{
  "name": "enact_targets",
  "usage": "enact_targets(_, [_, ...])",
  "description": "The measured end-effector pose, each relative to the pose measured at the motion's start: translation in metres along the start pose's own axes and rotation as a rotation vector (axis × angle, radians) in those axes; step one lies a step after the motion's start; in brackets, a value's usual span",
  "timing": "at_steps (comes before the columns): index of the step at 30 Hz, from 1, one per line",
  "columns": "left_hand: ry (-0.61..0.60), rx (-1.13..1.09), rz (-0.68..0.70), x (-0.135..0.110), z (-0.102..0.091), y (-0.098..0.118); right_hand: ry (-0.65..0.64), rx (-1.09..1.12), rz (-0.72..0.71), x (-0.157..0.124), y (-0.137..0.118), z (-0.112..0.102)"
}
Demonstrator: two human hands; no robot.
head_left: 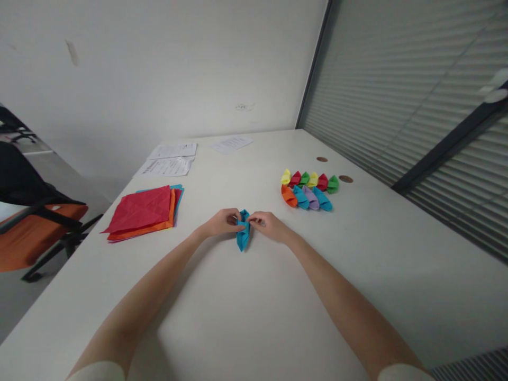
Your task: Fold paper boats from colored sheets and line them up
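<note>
A folded blue paper piece stands on the white table in front of me. My left hand pinches its upper left side with closed fingers. From the right, my right hand pinches the top of the same piece. Both forearms stretch forward over the table.
A stack of coloured paper sheets, red on top, lies at the left. Several finished folded paper pieces in two rows lie at the right. Printed sheets lie at the far side. An orange chair stands left of the table. Window blinds run along the right.
</note>
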State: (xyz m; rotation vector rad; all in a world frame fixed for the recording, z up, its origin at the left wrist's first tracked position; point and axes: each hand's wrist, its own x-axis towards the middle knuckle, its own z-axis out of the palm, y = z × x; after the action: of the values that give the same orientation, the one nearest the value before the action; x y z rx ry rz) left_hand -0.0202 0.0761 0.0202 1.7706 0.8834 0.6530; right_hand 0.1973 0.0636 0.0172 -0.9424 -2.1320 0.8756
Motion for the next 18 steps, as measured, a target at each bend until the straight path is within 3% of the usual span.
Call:
enact_targets(12, [-0.010, -0.088, 0.033, -0.001, 0.003, 0.011, 0.099, 0.072, -0.060, 0.002, -0.002, -0.001])
enact_targets(18, [0.066, -0.107, 0.091, 0.002, 0.003, 0.013, 0.183, 0.136, -0.077, 0.002, 0.003, 0.000])
